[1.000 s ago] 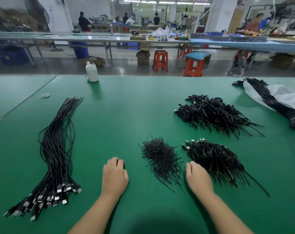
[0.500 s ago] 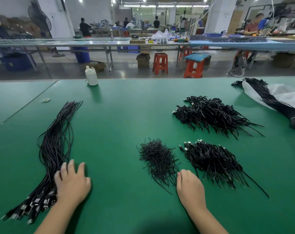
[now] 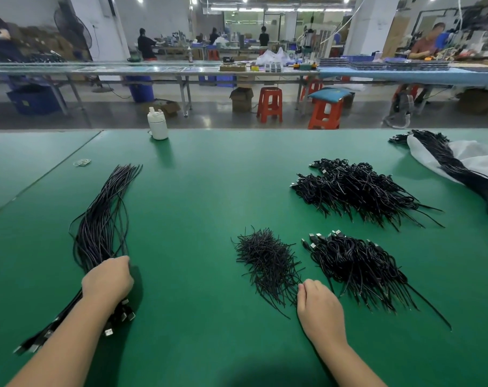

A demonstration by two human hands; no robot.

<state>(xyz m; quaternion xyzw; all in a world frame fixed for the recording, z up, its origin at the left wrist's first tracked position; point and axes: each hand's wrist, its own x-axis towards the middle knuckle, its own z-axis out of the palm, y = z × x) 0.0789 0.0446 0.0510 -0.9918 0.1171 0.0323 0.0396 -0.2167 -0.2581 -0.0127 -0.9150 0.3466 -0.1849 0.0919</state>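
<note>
Black cable bundle (image 3: 103, 219) clamped in left hand (image 3: 108, 280) grip, right hand (image 3: 321, 305) grip unclear, three loose piles (image 3: 265, 261)

The tabletop (image 3: 209, 191) is plain green all over. The long cables (image 3: 103, 219) are black with silver ends, and the small wire pile (image 3: 265, 255) is black too. The bottle (image 3: 157, 125) is white, and the stool (image 3: 269, 104) is orange-red.

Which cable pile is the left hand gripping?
The long bundle at far left; the left hand grips it near its plug ends. The shorter heaps lie to the right.
</note>
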